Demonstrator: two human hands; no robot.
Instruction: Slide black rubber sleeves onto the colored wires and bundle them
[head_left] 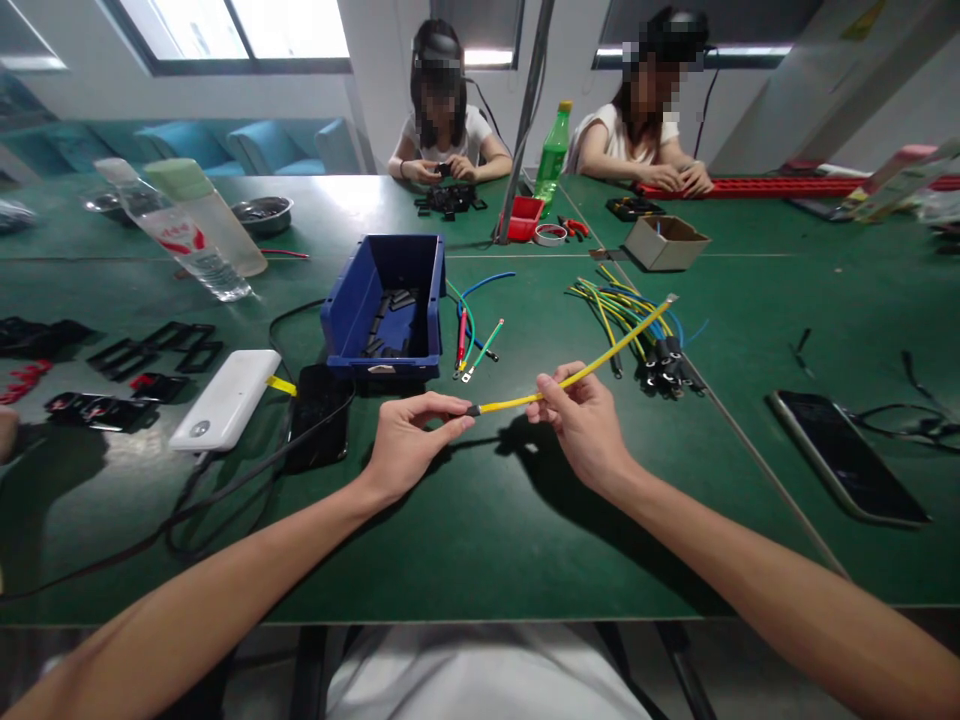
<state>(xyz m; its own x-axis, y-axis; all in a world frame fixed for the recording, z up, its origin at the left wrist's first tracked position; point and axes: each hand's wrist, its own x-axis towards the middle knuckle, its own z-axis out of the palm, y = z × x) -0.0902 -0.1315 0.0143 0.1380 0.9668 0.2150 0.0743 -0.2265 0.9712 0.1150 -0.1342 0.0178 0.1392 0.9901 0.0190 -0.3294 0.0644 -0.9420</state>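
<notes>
A yellow cable (621,345) is stretched between my two hands above the green table. My left hand (411,440) pinches its near end, where a short black sleeve (473,410) covers it. My right hand (581,415) grips the cable partway along, and the bare metal tip points up to the right. Beyond my hands stands a blue bin (347,335) with several short black sleeves (390,318) inside. Beside the bin lie a few loose cables (480,345) with metal lugs. A bundle of yellow, green and blue cables (630,315) with black-sleeved ends rests to the right.
A dark phone (321,415) and a white power bank (225,400) with cords lie left. Another phone (847,455) and glasses (907,420) lie right. Bottles (191,240), a small cardboard box (664,245) and a metal pole (525,120) stand farther back. Two people work across the table.
</notes>
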